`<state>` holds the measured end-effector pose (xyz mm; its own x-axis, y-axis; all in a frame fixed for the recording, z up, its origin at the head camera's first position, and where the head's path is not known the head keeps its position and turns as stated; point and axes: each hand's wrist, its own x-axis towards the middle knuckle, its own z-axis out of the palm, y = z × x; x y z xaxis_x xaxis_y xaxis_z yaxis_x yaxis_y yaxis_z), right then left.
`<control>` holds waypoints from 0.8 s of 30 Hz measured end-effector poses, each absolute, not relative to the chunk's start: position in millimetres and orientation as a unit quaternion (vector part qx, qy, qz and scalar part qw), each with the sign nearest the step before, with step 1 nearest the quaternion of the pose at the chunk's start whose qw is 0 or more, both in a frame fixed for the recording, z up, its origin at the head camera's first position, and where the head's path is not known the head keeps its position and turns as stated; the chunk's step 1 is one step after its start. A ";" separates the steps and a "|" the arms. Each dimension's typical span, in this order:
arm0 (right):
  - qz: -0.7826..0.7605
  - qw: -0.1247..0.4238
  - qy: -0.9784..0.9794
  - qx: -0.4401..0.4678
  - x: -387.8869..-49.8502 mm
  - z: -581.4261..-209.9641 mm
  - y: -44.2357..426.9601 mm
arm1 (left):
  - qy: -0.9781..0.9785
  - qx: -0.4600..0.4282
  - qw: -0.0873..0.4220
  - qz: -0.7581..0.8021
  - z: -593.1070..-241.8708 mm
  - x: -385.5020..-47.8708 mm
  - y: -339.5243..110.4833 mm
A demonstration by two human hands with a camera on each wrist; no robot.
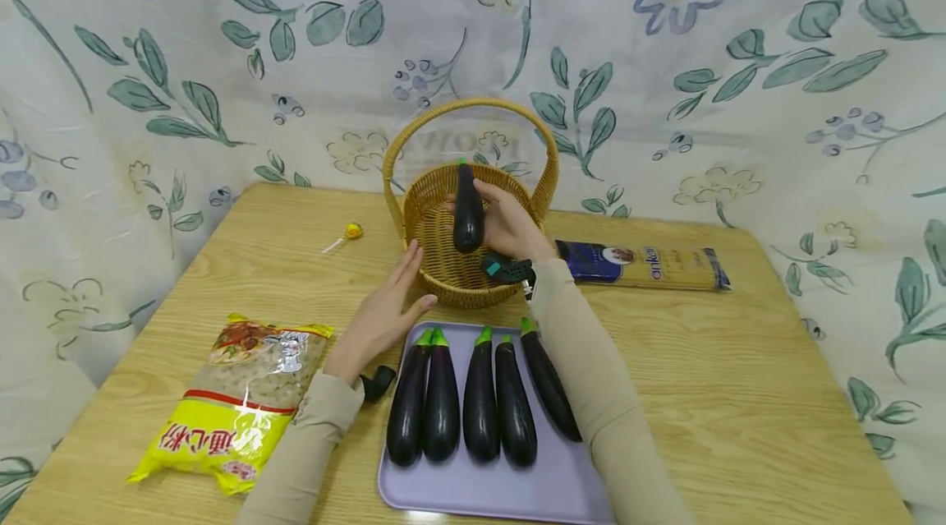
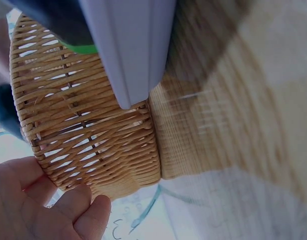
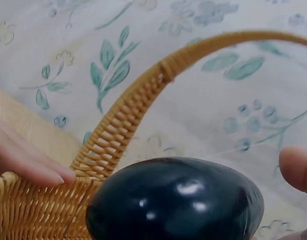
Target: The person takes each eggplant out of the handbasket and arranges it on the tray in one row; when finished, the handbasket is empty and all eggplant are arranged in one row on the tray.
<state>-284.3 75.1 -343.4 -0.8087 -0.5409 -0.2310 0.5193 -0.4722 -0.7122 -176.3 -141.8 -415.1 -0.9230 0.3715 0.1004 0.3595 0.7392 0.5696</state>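
My right hand (image 1: 512,223) holds a dark eggplant (image 1: 469,213), green stem end away from me, over the wicker basket (image 1: 451,285). In the right wrist view the eggplant (image 3: 176,200) fills the lower middle, and the basket handle (image 3: 138,97) arches behind it. At the basket's left rim rests my left hand (image 1: 380,321), its fingers fairly straight. The left wrist view has those fingertips against the woven side (image 2: 88,145). Several more eggplants (image 1: 442,402) lie on a lavender tray (image 1: 473,495) in front of the basket, partly under my right forearm.
A yellow bag of pasta (image 1: 229,410) lies to the left of the tray. Behind it is a lollipop (image 1: 347,235) with a yellow wrapper. A long pack of noodles (image 1: 650,264) lies right of the basket. A floral cloth (image 1: 473,32) hangs behind the wooden table (image 1: 739,393).
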 end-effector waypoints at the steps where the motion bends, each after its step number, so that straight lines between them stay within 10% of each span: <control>1: -0.857 0.306 0.413 -0.019 -280.7 -342.2 79.9 | 0.932 0.196 0.012 0.304 -415.6 -175.9 -141.6; 24: -0.861 0.297 0.407 -0.065 -200.7 -354.6 168.6 | 0.931 0.196 0.020 0.308 -414.1 -179.7 -141.9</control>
<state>-200.7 168.6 -354.6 -0.8154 -0.5642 -0.1293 0.4581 -0.4925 -0.7399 -179.7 -141.9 -414.1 -0.9220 0.3778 0.0846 0.3536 0.7329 0.5812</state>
